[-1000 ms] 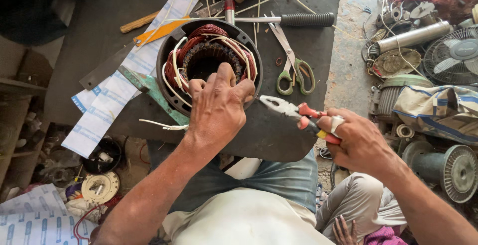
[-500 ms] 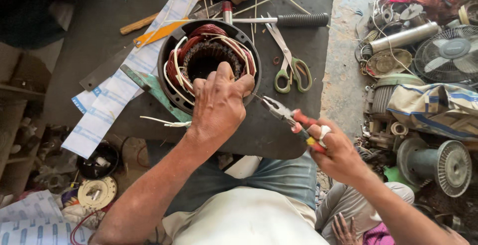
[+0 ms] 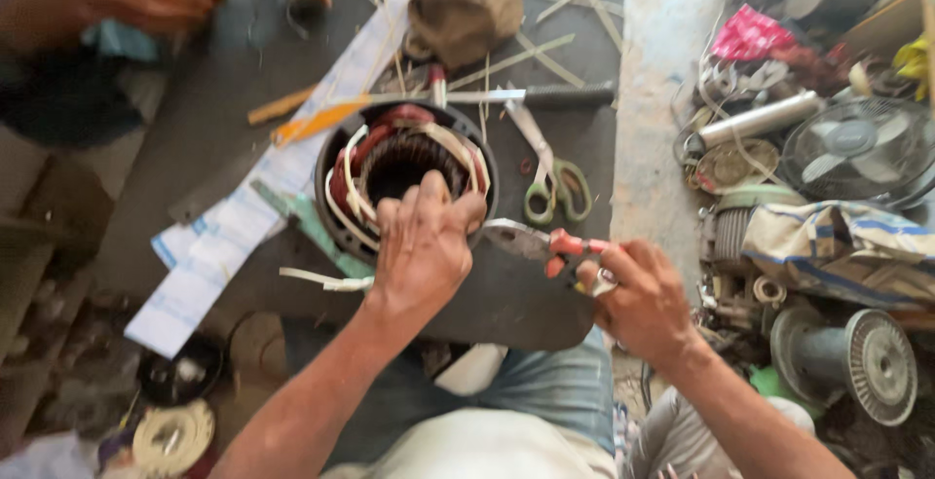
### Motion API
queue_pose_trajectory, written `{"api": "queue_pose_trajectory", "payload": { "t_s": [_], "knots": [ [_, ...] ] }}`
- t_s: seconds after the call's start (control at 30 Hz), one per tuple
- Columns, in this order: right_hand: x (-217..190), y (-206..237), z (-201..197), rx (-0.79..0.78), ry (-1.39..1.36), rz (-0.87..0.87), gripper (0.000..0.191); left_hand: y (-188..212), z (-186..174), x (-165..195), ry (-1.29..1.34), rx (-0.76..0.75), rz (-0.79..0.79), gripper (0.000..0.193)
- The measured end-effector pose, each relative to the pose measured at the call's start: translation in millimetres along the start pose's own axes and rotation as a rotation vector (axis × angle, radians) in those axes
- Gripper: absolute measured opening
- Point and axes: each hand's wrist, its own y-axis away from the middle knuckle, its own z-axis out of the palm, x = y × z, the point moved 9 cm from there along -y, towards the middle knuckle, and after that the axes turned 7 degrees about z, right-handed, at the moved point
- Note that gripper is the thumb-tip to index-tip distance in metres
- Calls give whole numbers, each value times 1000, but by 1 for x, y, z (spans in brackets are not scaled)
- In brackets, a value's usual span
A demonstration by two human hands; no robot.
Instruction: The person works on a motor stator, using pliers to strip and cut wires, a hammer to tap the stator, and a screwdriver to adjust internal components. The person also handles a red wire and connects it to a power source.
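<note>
Dark worktable (image 3: 214, 138), left hand (image 3: 421, 245) gripping stator (image 3: 404, 163), right hand (image 3: 638, 294) holding pliers (image 3: 531, 241), cluttered floor.

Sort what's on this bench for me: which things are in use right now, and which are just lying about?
In use:
- motor stator, gripped at its near rim by the left hand
- red-handled pliers, held in the right hand, jaws at the stator's rim

Lying about:
- green-handled scissors
- screwdriver
- paper strip
- fan
</note>
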Motion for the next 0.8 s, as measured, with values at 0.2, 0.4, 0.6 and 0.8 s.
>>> {"api": "queue_pose_trajectory", "payload": {
  "t_s": [0.2, 0.4, 0.6, 0.8],
  "knots": [
    [1, -9, -12, 7, 64, -31, 40, -11, 1, 3, 18, -73, -33, 14],
    [12, 18, -31, 86, 67, -78, 35, -8, 5, 1, -15, -108, -46, 13],
    [70, 56, -4, 0, -80, 524, 31, -7, 7, -3, -3, -118, -51, 9],
    [55, -5, 39, 34, -186, 583, 50, -18, -16, 15, -28, -14, 24, 8]
  ]
}}
